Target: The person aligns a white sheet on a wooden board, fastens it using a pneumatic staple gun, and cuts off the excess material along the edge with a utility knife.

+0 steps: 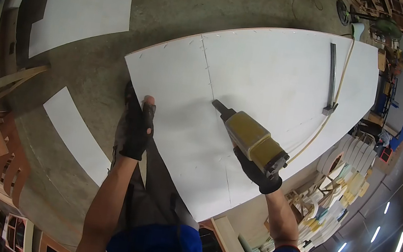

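Observation:
A large white board (pixel 182 118) with a dark seam line and small marks fills the middle. At its left edge is my left hand (pixel 138 127) in a black glove, bare thumb tip over the board's face, the other fingers along and beyond the edge, partly hidden. My right hand (pixel 256 174), also gloved, is wrapped round a yellow power tool (pixel 251 137). The tool's dark narrow nose points up-left, its tip at the seam line. Whether the tip touches the board cannot be told.
On the board's right part lie a dark metal bar (pixel 332 75) and a thin yellow hose (pixel 339 89). Other white panels (pixel 90 2) are at the left. Stacked curved parts (pixel 343 182) stand at the right, with a fan (pixel 387 28) at the upper right.

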